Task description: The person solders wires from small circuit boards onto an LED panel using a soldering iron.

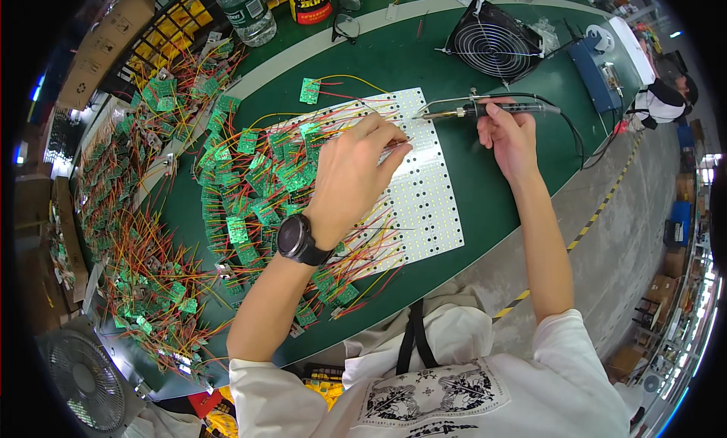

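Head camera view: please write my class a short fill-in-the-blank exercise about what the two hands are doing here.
1. The right hand holds a soldering ____ by its handle.
2. The left hand rests on a white ____ panel dotted with small parts.
3. A black ____ sits on the left wrist.
4. The small circuit boards heaped beside the panel are ____ in colour.

Missing words: iron; LED; watch; green

A green tabletop (pixel 522 112) with a pale stripe along its far side carried the work. A white LED panel (pixel 428 203) lay flat near its middle, overlapped on its left by heaps of small green circuit boards (pixel 235 188) trailing red and yellow wires. Toward the far edge stood a black fan (pixel 494 44), a blue box (pixel 598 73), a clear plastic bottle (pixel 244 10) and a pair of glasses (pixel 346 26).
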Demonstrator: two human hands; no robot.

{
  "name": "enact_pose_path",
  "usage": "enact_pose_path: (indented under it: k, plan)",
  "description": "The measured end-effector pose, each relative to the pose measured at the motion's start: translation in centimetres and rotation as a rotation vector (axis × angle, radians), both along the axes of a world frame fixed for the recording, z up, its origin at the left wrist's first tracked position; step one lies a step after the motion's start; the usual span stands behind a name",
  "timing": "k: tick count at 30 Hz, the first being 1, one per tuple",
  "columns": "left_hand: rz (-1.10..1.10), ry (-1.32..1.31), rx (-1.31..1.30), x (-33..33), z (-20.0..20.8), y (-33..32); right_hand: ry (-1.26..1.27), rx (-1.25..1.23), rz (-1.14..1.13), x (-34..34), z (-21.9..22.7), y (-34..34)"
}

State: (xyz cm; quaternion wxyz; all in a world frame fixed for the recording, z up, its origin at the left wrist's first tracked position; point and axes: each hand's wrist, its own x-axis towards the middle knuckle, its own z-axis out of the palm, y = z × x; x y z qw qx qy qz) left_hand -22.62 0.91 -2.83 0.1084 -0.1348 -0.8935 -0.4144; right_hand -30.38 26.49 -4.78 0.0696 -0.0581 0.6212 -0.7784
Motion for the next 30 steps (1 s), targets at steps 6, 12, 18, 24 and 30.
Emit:
enact_pose_path:
  k: [6, 12, 18, 24, 30]
  plan:
    - [0.029, -0.010, -0.054, 0.2, -0.3, -0.2, -0.033, 0.040, 0.023, 0.5, 0.0, 0.1]
    - [0.016, 0.024, -0.162, 0.2, -0.7, -0.1, 0.033, 0.058, 0.007, 1.0, -0.5, 0.2]
    - [0.060, -0.013, -0.081, -0.3, -0.7, 0.2, 0.037, 0.056, -0.002, 1.1, -0.2, 0.2]
    - [0.094, -0.032, -0.030, -0.5, -0.6, 0.4, 0.046, 0.074, 0.001, 1.2, -0.1, -0.3]
    - [0.093, -0.118, 0.001, -0.8, -0.6, 0.8, 0.041, 0.092, 0.010, 1.3, -0.1, 0.1]
